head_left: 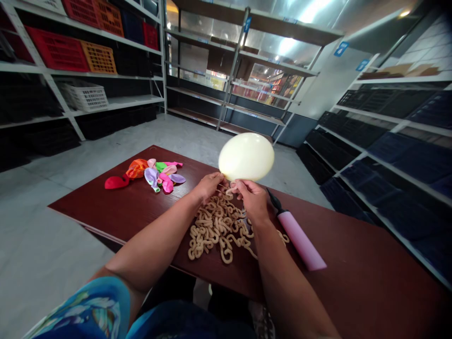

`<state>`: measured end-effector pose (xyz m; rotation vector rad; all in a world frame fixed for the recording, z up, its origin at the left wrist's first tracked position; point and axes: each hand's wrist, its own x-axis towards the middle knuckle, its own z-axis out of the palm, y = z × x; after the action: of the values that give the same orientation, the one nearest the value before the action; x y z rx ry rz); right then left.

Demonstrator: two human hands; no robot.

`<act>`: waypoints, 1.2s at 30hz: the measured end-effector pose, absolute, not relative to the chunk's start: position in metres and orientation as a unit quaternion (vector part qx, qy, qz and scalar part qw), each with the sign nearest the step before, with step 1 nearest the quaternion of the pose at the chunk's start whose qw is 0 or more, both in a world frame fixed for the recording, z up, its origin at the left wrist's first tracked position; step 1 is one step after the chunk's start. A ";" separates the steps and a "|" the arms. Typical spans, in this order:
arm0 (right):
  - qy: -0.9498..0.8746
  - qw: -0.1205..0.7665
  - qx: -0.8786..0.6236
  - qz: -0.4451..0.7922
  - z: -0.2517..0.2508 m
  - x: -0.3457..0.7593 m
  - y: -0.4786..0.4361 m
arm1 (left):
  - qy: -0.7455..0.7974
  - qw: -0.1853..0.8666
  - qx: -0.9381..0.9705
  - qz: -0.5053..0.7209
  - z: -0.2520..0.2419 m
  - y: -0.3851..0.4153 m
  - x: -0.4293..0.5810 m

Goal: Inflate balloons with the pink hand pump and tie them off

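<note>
A pale yellow, inflated balloon rises just beyond my two hands, over the table's far edge. The fingers of my left hand are pinched together at the balloon's lower end, where its neck seems to be, mostly hidden. My right hand is closed on a piece of tan curly cord, close under the balloon. Below both hands lies a tangled heap of tan curly cord. Beside my right forearm rests a pink balloon pump with a black nozzle end.
Uninflated balloons in several colours lie at the left of the dark red-brown table. Racks with red, orange and white crates stand to the left. A metal shelf unit is at the back, with dark bins on the right.
</note>
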<state>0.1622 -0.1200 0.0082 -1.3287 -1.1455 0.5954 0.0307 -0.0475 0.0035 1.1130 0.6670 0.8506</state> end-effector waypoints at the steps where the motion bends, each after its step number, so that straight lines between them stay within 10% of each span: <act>1: -0.504 0.593 -0.576 0.251 0.009 0.162 -0.121 | 0.308 0.704 0.511 0.386 0.002 -0.048 0.031; 18: -0.551 0.592 -0.580 0.098 0.001 0.162 -0.120 | 0.239 0.817 0.443 0.281 0.006 -0.066 0.042; 28: -0.263 0.730 -0.450 0.443 0.005 0.159 -0.110 | 0.304 0.409 0.751 0.420 -0.003 -0.060 0.041; 36: -0.456 0.736 -0.457 0.203 0.039 0.136 -0.111 | 0.319 0.541 0.634 0.451 -0.008 -0.054 0.044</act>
<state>0.1362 -0.1115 0.0391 -1.0050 -1.0012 0.4469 0.0440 -0.0540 -0.0081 1.5062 0.7575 1.0709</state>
